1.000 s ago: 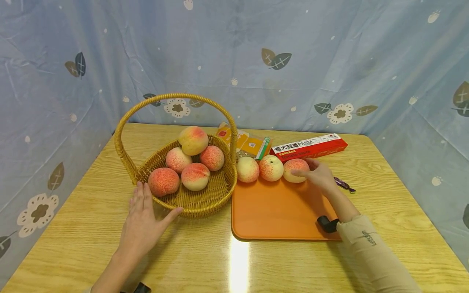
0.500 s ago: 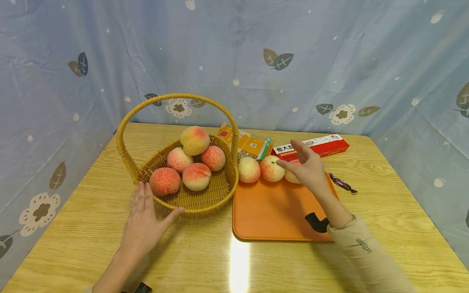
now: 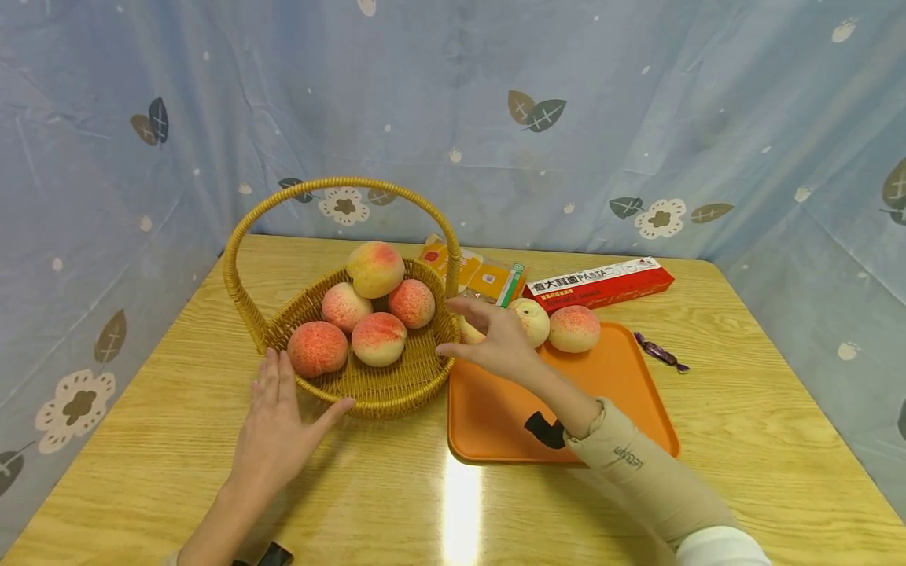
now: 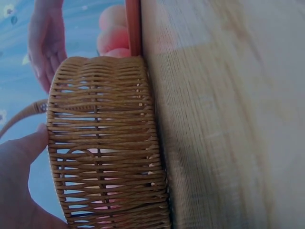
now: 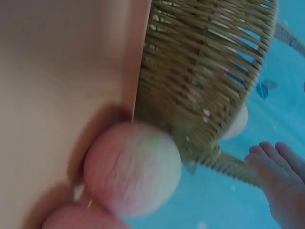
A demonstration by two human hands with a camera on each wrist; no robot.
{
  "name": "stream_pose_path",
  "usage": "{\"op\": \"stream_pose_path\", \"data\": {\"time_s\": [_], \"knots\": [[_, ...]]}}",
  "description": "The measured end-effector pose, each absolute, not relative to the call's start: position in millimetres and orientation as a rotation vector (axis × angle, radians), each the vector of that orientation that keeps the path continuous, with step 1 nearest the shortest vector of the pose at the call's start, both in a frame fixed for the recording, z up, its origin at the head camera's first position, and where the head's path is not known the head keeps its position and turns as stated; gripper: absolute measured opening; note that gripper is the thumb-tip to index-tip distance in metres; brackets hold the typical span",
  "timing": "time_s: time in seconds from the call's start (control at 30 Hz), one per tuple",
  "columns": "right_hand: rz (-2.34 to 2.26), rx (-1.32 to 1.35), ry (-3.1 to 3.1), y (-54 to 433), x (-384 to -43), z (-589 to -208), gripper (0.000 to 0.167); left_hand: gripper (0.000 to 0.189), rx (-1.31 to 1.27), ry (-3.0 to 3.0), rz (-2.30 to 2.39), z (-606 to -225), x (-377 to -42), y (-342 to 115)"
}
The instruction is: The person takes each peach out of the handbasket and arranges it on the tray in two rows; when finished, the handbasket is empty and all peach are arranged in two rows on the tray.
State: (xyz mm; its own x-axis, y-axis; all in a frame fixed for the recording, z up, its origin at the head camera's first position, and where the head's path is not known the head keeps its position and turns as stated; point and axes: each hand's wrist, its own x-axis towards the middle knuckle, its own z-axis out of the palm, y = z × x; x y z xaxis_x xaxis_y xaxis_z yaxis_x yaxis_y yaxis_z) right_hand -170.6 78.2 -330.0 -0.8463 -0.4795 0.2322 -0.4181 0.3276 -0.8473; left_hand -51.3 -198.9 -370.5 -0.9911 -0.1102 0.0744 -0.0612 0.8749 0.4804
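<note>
A yellow-brown wicker basket (image 3: 399, 405) with a tall arched handle stands at centre-left and holds several peaches (image 3: 318, 350). My left hand (image 3: 272, 432) rests against its front-left side, fingers straight and thumb spread along the rim; the left wrist view shows the thumb on the woven edge. My right hand (image 3: 499, 338) hovers by the basket's right end with fingers apart, holding nothing. Beneath it, the left peach (image 3: 470, 333) of a row of three is partly hidden. The middle peach (image 3: 532, 318) and right peach (image 3: 575, 328) sit along the back of an orange tray (image 3: 488, 424).
Behind the peaches lie an orange-and-clear packet (image 3: 488, 279) and a red-and-white pasta box (image 3: 602, 287). A purple wrapped candy (image 3: 661, 352) is right of the tray. The basket's right side adjoins the tray. A blue patterned curtain (image 3: 453, 118) surrounds the table.
My right hand has let go of the rightmost peach and moved left, over the row, to the basket's right end. The left hand has stayed at the basket.
</note>
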Motion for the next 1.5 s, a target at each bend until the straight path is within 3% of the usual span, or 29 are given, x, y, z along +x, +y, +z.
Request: {"op": "stream_pose_path", "data": {"time_s": [0.67, 1.5], "knots": [[-1.249, -0.815, 2.538, 9, -191, -345, 0.072, 0.114, 0.155, -2.968, -0.754, -371, -51, -201], [-0.899, -0.804, 2.61, -29, -205, -354, 0.077, 0.114, 0.152, -2.921, -0.772, -372, -52, -198]]}}
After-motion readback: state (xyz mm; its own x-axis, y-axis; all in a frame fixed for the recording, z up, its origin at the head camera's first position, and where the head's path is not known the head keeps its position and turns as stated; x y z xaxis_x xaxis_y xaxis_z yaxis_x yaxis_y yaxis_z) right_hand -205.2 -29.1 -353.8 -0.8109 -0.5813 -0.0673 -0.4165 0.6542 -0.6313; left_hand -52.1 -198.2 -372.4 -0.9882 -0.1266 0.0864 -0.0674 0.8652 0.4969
